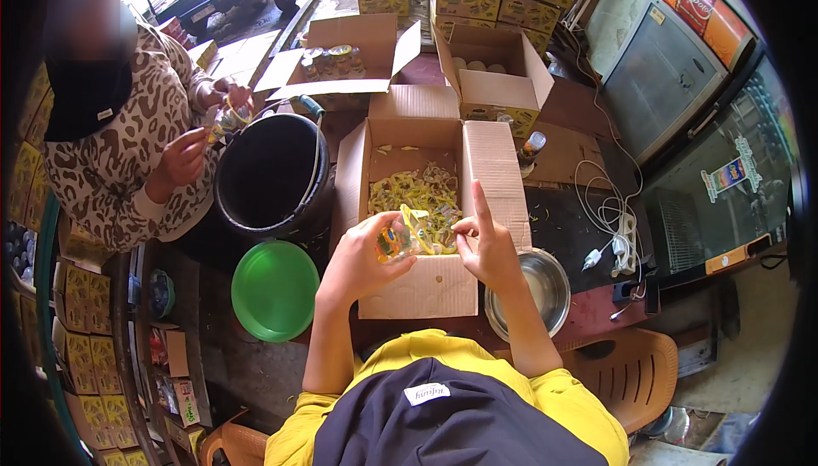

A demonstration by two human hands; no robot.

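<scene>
My left hand (358,253) is closed round a small clear plastic container (392,243) with a colourful label. A loose yellow strip (415,219) stands up from its side. Just right of it, my right hand (496,255) has its index finger pointing up, while thumb and other fingers are pinched together; whatever they hold is too small to make out. Both hands are above the near edge of an open cardboard box (417,283). Inside the box lies a heap of yellow and clear plastic scraps (409,189).
A black bucket (243,210) and green plastic bowl (274,290) stand left, a metal bowl (552,283) right. Across the bucket, a person (128,142) handles a similar container. Behind are open cartons (324,89) with containers, a jar (532,144), and a power strip (625,240) with white cables.
</scene>
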